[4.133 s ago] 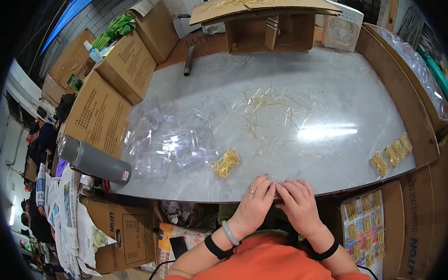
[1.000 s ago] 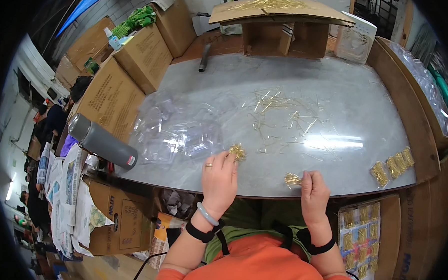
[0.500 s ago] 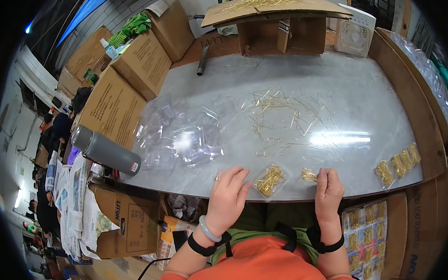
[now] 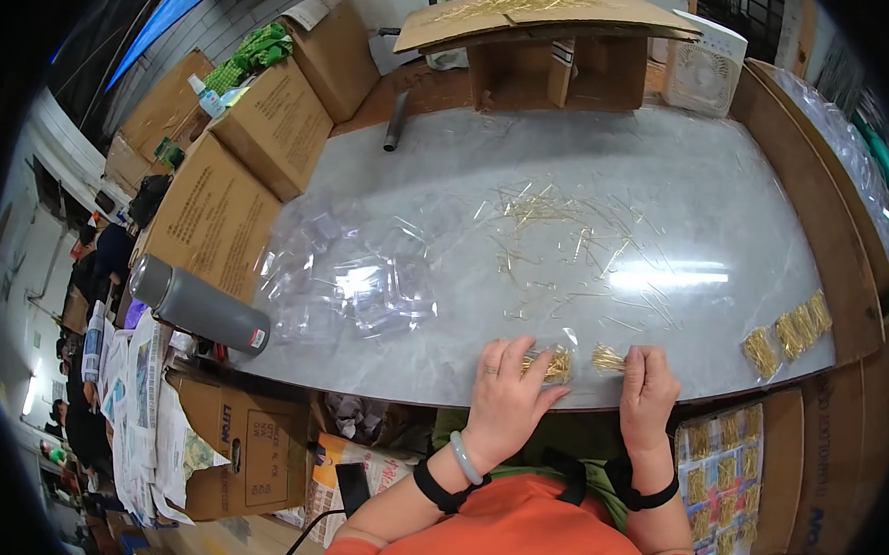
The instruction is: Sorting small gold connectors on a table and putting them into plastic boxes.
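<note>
Near the table's front edge, my left hand [image 4: 512, 398] lies over a clear plastic pack of gold wire hooks [image 4: 560, 365], its thumb and fingers around the pack and hiding its left part. A little to the right, my right hand [image 4: 649, 396] is closed, pinching the end of a small bundle of gold wire hooks [image 4: 608, 358] that points left. Loose gold wire hooks [image 4: 542, 207] are strewn over the grey tabletop [image 4: 450, 149] beyond my hands. Clear empty plastic packs [image 4: 350, 273] form a heap at the left.
Filled packs [image 4: 789, 330] lie in a row at the right edge. A grey bottle [image 4: 200, 305] stands by the left edge, near cardboard boxes [image 4: 209, 208]. At the back are a cardboard stand [image 4: 483, 71] topped with gold hooks, a dark tube [image 4: 396, 122] and a white fan [image 4: 705, 66].
My left hand has moved right and onto the plastic pack, which was beside it before. My right hand keeps hold of the bundle in nearly the same place. The view has shifted slightly.
</note>
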Motion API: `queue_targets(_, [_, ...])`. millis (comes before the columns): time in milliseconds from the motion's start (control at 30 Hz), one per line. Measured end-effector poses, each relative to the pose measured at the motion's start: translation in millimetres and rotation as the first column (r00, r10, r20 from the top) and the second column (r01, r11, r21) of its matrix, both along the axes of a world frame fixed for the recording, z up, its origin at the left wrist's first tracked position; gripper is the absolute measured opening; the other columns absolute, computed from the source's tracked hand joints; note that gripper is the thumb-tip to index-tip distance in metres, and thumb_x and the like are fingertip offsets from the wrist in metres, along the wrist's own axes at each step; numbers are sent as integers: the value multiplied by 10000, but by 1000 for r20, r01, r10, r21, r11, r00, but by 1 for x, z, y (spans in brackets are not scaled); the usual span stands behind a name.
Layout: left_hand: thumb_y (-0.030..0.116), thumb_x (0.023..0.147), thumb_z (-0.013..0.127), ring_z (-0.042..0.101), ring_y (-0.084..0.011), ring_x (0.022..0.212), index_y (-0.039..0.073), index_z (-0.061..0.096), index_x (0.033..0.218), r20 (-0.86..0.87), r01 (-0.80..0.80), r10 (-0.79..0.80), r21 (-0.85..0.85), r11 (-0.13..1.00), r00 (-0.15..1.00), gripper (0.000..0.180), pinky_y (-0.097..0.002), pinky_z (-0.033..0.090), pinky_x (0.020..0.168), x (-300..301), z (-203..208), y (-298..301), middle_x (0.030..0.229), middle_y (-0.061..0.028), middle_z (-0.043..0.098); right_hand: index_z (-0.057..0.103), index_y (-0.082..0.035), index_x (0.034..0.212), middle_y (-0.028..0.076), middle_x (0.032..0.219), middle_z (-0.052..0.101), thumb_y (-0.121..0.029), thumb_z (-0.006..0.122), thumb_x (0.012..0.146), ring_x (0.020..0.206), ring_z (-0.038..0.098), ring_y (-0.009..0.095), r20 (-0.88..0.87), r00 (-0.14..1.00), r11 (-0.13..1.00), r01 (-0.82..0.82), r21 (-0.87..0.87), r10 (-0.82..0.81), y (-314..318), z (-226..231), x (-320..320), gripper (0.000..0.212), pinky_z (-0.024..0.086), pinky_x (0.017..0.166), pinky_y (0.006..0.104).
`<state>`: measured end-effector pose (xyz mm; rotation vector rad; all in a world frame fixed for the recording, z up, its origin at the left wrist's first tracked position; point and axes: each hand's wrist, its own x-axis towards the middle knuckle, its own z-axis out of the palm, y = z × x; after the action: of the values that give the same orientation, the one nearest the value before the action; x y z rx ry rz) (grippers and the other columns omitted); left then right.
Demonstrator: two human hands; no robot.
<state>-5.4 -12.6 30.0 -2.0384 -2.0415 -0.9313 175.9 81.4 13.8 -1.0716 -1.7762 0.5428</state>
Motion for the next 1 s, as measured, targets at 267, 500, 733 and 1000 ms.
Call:
queue_targets(267, [341,801,845,457,-387,1287,15,660,1217,60,127,-123,-66,990,991,560,-486,396,1089,-17,8,-9,1357,-165,518,619,-29,912,164,745,604,-128,618,1023,615,587,346,14,1000,999,3,34,-4,1,0,-2,148,474,580,398])
queue_targets(500, [396,807,828,446,-399,1304,12,614,1276,21,194,-193,-60,979,981,642,-529,360,1124,-16,14,-1,1374,-185,503,622,-33,912,162,751,614,-130,622,1019,618,598,353,25,1000,999,11,41,-12,0,-1,-2,144,476,572,398])
queue_targets(733, [380,807,825,440,-394,1315,30,643,1166,-77,164,-163,5,987,984,534,-551,376,1130,5,-9,8,1361,-185,503,629,-35,917,156,769,629,-132,626,1014,627,614,356,49,999,995,6,97,-11,0,0,-3,137,481,567,406])
queue_targets(1000, [398,791,832,462,-380,1284,47,644,1069,-109,339,-337,-5,941,935,486,-539,410,1107,-12,-8,2,1350,-155,513,628,-38,918,149,776,634,-134,624,1014,625,613,355,57,998,997,9,81,-13,1,1,-3,135,481,569,409])
